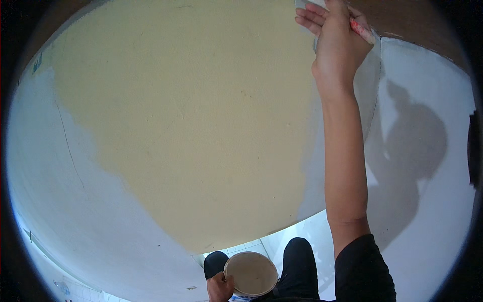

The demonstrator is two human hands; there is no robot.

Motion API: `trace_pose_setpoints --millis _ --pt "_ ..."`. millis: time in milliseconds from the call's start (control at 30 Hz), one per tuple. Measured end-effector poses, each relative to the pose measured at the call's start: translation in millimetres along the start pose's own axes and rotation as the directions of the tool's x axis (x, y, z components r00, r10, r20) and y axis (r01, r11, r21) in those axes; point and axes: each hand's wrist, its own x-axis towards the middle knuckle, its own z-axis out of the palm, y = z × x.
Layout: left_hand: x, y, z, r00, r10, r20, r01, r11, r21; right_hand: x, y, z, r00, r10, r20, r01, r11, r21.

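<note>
- Left hand [220,288] gripped the rim of the tub [251,253], low between the knees; contents not determinable.
- Cream coat [201,126] covered most of the facing wall; judged well advanced.
- Pale left area [40,166] and right strip [314,176] lacked cream.
- Right hand [339,45], upper right, pinched a red-handled tool [362,31], fingers partly extended.

Across the yellow-coated wall [201,126], we have a broad free stretch from left to middle, with nothing standing before it. Our right forearm [344,151] bars the way from there to the right wall [448,201]. At the far right, a brown band [417,22] closes in on our right hand [342,48]. Near us, legs [300,261] flank the bucket [251,253], hemming in our left hand [221,288].
</note>
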Motion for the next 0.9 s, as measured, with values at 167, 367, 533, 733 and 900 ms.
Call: trace_pose_setpoints --millis 167,367,533,733,900 --pt "-1.4 -6.3 0.1 1.0 0.024 -0.016 -0.024 0.999 0.029 24.4 8.3 16.2 0.996 0.082 0.041 -0.082 0.997 0.003" --pt "2.2 -0.8 1.9 0.999 -0.038 -0.008 0.038 0.999 -0.002 -20.4 -4.0 -35.1 0.96 0.265 0.09 -0.254 0.96 -0.122" --pt "4.4 -24.3 5.0 0.992 -0.122 0.018 0.121 0.989 0.084 -82.6 -32.7 -61.8 0.929 0.369 -0.029 -0.366 0.901 -0.234" --pt "3.3 -1.8 -1.4 1.0 0.0 -0.008 0.0 0.999 -0.039 -25.2 -15.7 -37.3 0.997 0.024 0.079 -0.017 0.996 -0.088" --pt "1.2 6.3 -0.6 0.998 -0.05 -0.036 0.048 0.998 -0.048 9.7 7.5 -1.5 0.997 0.042 0.059 -0.031 0.982 -0.188"
